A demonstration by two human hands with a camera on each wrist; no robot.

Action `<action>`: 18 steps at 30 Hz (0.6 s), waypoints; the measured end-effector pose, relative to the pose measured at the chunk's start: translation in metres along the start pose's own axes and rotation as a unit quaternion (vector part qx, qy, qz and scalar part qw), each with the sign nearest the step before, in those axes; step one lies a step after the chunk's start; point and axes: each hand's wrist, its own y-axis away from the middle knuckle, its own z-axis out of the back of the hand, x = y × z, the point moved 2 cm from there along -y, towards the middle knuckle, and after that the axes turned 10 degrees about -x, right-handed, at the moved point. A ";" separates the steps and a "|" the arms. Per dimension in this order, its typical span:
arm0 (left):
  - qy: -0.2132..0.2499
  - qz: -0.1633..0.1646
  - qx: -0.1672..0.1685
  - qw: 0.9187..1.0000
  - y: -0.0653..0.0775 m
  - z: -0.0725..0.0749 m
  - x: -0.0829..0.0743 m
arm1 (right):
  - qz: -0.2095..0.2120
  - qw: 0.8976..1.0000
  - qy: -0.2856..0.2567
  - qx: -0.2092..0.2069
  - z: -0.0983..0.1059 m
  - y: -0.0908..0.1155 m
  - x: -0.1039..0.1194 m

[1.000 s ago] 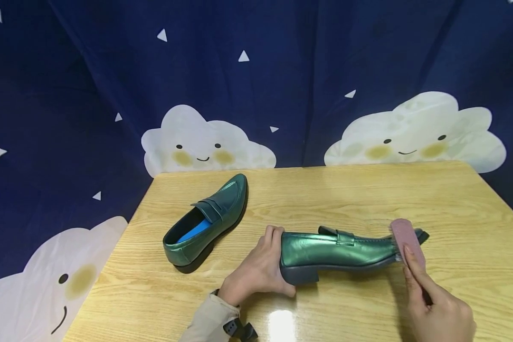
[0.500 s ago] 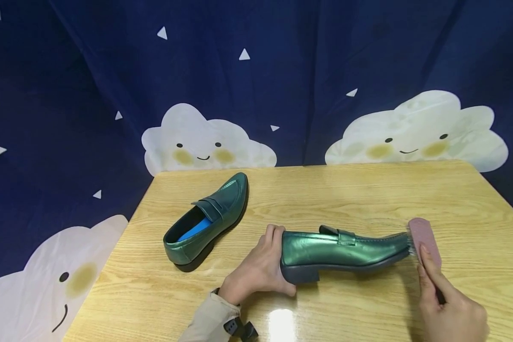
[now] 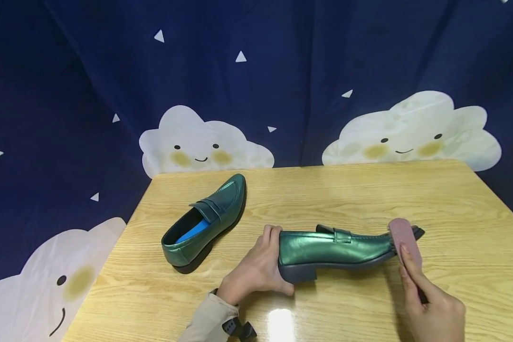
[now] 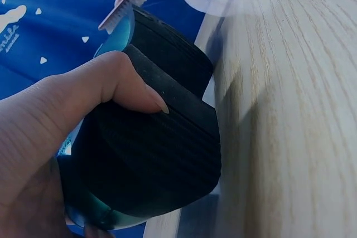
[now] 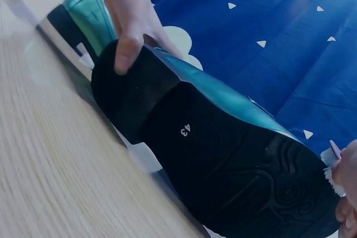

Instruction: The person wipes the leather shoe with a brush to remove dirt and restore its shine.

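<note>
green penny loafer [image 3: 355, 249] gripped at heel by left hand [image 3: 256, 268] | pink-backed brush [image 3: 404, 237] pinched by right hand [image 3: 435, 306] against loafer's toe | matching loafer [image 3: 226, 202] seen left of it

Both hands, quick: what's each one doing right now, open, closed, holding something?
Left hand: holding a green shoe by its heel end.
Right hand: holding a pink brush at that shoe's toe end.

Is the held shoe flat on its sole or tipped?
Tipped: in the right wrist view the shoe shows its sole outward, not flat on the table; the left hand grips its heel.
</note>
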 end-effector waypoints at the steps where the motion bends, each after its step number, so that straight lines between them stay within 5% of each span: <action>1: 0.001 0.000 0.000 1.000 0.000 0.000 0.000 | 0.004 1.000 -0.004 -0.001 0.000 0.001 0.000; 18: 0.018 0.014 0.004 1.000 -0.002 -0.001 0.001 | 0.052 0.998 -0.034 0.024 -0.004 0.006 0.012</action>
